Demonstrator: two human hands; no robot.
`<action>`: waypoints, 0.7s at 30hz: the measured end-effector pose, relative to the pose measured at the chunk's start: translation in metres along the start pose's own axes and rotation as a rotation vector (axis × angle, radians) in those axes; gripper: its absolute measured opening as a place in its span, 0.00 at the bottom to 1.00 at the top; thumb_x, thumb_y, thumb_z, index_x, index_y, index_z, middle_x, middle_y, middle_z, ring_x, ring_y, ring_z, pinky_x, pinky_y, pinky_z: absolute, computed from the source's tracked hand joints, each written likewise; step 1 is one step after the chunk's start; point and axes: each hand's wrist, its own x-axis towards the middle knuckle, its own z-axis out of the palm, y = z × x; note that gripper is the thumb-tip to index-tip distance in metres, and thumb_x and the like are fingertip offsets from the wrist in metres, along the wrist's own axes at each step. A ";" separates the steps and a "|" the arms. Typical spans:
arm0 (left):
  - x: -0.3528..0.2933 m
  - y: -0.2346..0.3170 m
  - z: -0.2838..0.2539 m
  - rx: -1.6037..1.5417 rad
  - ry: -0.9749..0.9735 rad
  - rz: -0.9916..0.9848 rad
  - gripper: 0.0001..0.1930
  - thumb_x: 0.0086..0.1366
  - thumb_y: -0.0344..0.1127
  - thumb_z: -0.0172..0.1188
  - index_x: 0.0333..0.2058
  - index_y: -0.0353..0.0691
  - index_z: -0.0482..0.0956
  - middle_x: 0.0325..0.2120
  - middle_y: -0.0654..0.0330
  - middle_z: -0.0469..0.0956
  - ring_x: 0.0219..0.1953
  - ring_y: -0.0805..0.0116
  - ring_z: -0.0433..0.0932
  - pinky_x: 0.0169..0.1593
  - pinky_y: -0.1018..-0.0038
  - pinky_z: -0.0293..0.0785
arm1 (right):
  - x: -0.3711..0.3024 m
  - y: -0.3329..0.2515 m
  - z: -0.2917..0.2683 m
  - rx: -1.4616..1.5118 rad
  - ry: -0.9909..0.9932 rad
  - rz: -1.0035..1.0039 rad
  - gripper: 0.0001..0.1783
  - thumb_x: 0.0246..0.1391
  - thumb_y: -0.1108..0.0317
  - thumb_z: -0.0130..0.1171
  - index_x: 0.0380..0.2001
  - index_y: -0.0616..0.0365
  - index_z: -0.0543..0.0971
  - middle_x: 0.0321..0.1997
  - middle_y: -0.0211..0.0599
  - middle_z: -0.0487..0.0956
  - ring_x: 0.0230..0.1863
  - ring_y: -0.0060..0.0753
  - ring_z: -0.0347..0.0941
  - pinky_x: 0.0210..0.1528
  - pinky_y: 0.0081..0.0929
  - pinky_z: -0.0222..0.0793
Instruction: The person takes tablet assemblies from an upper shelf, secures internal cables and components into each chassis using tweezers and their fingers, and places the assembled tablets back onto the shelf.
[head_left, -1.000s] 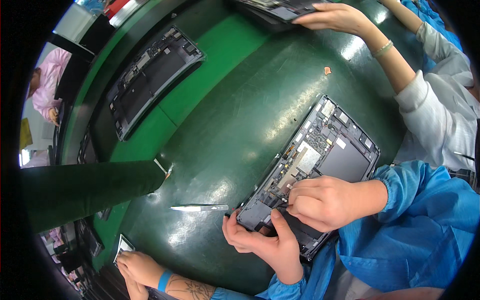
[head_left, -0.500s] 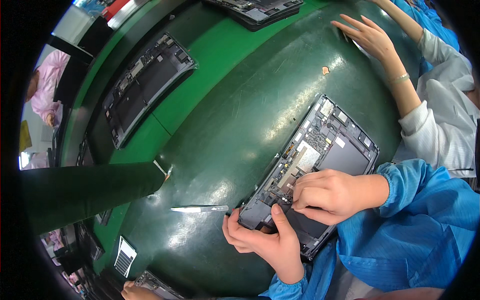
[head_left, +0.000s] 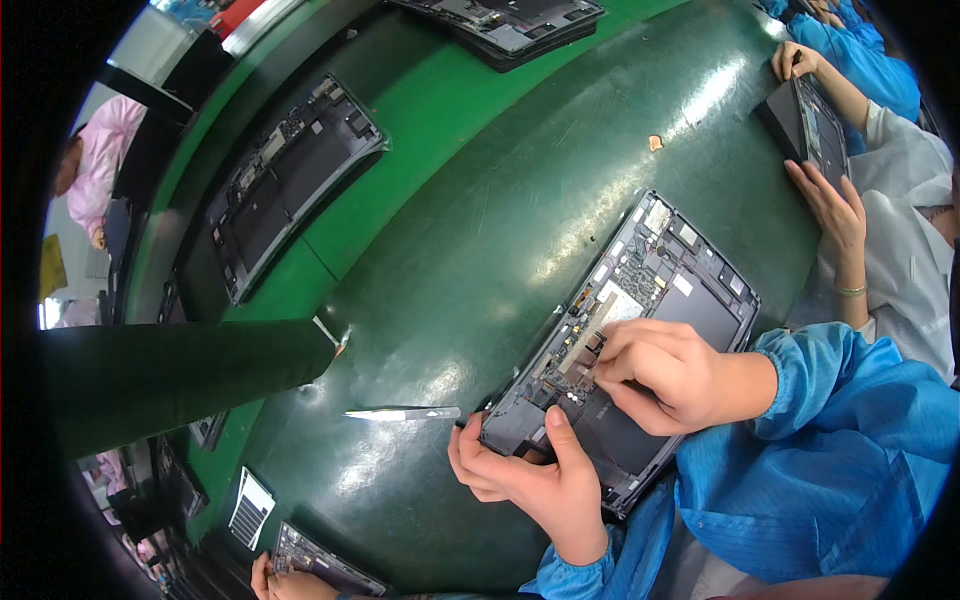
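Note:
An opened tablet (head_left: 700, 300) lies slanted on the dark green tabletop in front of me, its circuit board and flat dark battery area exposed. My left hand (head_left: 540, 490) is closed round its lower left corner, thumb on the inner face and fingers along the outer edge. Over the circuit board (head_left: 620, 300), my right hand (head_left: 665, 378) has thumb and fingertips pinched together near the small connectors. What the pinch holds, if anything, is too small to make out. Metal tweezers (head_left: 405, 413) lie on the table just left of my left hand, untouched.
A co-worker at the right holds another tablet (head_left: 815, 130). Further opened tablets (head_left: 290, 190) lie on the green strip beyond, some stacked (head_left: 510, 30). A dark green beam (head_left: 190, 380) juts in from the left. Lower left are a striped sheet (head_left: 250, 510) and another person's hand (head_left: 290, 585).
My right hand has lifted slightly and shifted up and right along the board, still pinched. My left hand keeps its place. The co-worker's reaching hand has drawn back, and a tablet is now held there.

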 end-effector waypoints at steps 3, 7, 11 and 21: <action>-0.004 -0.003 -0.007 -0.012 -0.048 0.032 0.33 0.68 0.41 0.63 0.65 0.34 0.59 0.68 0.39 0.53 0.66 0.41 0.51 0.67 0.48 0.50 | -0.003 -0.007 0.004 0.107 -0.076 0.019 0.08 0.51 0.77 0.65 0.33 0.63 0.75 0.32 0.44 0.77 0.33 0.49 0.78 0.31 0.40 0.77; -0.012 0.003 -0.016 -0.204 -0.119 0.037 0.32 0.71 0.33 0.55 0.70 0.33 0.55 0.69 0.40 0.52 0.66 0.41 0.49 0.65 0.55 0.60 | -0.007 -0.013 0.006 0.117 -0.180 -0.030 0.09 0.51 0.74 0.66 0.34 0.62 0.75 0.33 0.44 0.77 0.32 0.48 0.78 0.30 0.40 0.77; -0.017 0.007 -0.022 -0.227 -0.142 0.054 0.34 0.70 0.29 0.52 0.71 0.31 0.52 0.70 0.40 0.51 0.67 0.41 0.48 0.67 0.55 0.57 | -0.009 -0.020 0.002 0.083 -0.213 -0.059 0.09 0.51 0.73 0.65 0.33 0.62 0.74 0.33 0.44 0.78 0.33 0.47 0.78 0.30 0.39 0.77; -0.020 0.007 -0.026 -0.182 -0.168 0.156 0.36 0.64 0.19 0.49 0.71 0.28 0.52 0.70 0.40 0.51 0.70 0.42 0.47 0.72 0.50 0.42 | -0.001 -0.027 -0.008 -0.012 -0.318 -0.165 0.10 0.49 0.68 0.60 0.33 0.61 0.73 0.35 0.42 0.76 0.35 0.41 0.76 0.30 0.34 0.79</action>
